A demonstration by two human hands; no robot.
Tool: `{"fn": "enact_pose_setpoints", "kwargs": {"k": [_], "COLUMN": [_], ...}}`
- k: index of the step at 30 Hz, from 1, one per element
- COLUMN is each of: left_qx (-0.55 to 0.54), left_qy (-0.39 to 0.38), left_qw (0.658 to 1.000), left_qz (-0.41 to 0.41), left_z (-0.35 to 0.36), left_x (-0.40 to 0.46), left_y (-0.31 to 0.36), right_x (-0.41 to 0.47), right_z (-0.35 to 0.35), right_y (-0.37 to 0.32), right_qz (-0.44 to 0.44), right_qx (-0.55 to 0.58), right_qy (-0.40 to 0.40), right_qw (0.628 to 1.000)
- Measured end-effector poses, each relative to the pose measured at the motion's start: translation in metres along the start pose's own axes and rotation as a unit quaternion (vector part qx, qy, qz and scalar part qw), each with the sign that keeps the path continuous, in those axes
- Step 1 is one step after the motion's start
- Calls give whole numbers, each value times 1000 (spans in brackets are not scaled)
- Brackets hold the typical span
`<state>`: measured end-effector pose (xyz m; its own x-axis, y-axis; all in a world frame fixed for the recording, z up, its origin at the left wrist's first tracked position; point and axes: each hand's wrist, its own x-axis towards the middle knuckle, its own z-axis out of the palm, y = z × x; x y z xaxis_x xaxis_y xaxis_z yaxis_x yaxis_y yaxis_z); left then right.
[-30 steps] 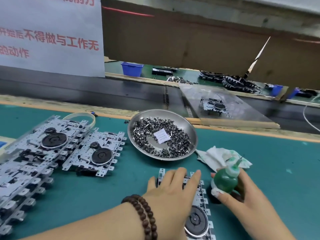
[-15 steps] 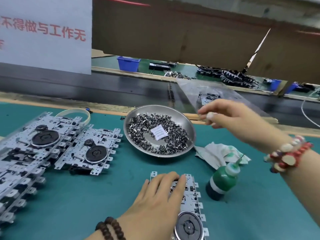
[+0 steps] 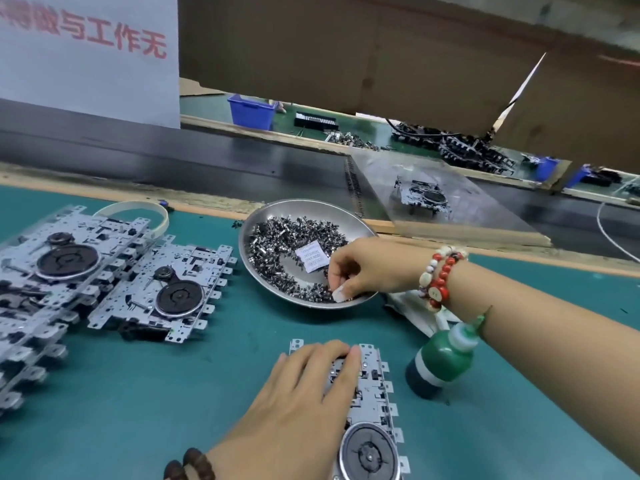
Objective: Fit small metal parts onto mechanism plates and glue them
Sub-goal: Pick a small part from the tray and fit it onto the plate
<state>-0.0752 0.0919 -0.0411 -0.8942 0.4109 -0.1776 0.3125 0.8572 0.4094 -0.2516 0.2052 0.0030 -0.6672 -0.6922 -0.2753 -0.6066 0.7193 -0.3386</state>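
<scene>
Two hands show: my left hand [image 3: 311, 386] lies flat, fingers straight, on the mechanism plate [image 3: 372, 403] nearest me; my right hand [image 3: 360, 268] curls into the steel dish [image 3: 256, 237], fingertips pinching among small metal parts [image 3: 277, 237]. Green glue bottle [image 3: 440, 362] stands just right of the plate.

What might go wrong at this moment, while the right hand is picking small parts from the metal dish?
1. The right forearm passes just above the nozzle of the green glue bottle; pulling back could knock the bottle over.
2. The right hand works at the near rim of the tilted metal dish; pressing there might tip it and spill the small metal parts.
3. The left hand only rests on the mechanism plate, which may slide.
</scene>
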Motion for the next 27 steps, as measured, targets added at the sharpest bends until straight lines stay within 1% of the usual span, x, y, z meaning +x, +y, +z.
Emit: {"fn": "enact_pose_setpoints", "kwargs": {"k": [6,8,12,13,15,17,18,21,22,24,26,27], "left_qx": [-4,-4,-1,-1,5,14,17,14,8,2,11,15], "left_qy": [-3,-3,-8,-10,-15,-18,-20,-19,-18,-18,-11,-11], "left_qw": [1000,1000,1000,999,999,999,999,999,999,999,999,999], "left_qz": [-5,-11,-27,-30,-33,-38,-42,-46,-44,-40,-42,-44], "left_z": [0,0,-1,-1,-1,-2,-3,-5,-5,-5,-3,-3], "left_x": [-2,-2,-3,-3,-5,-8,-10,-14,-15,-17,-18,-19], "left_y": [0,1,3,2,0,-5,-7,-10,-11,-12,-13,-13], "right_x": [-2,-1,-1,-2,-8,-18,-25,-53,-66,-92,-119,-134], "right_z": [-3,-2,-2,-2,-3,-7,-9,-19,-23,-26,-29,-31], "right_y": [8,10,14,14,14,13,12,11,8,4,-2,-8], "right_qz": [-7,-7,-10,-11,-6,0,5,6,-4,-26,-69,-117], "right_qx": [89,83,97,120,206,297,345,474,503,516,557,609], "right_qy": [23,31,85,102,128,171,200,296,329,400,432,390], "right_qw": [996,996,992,987,970,940,917,830,800,757,706,680]}}
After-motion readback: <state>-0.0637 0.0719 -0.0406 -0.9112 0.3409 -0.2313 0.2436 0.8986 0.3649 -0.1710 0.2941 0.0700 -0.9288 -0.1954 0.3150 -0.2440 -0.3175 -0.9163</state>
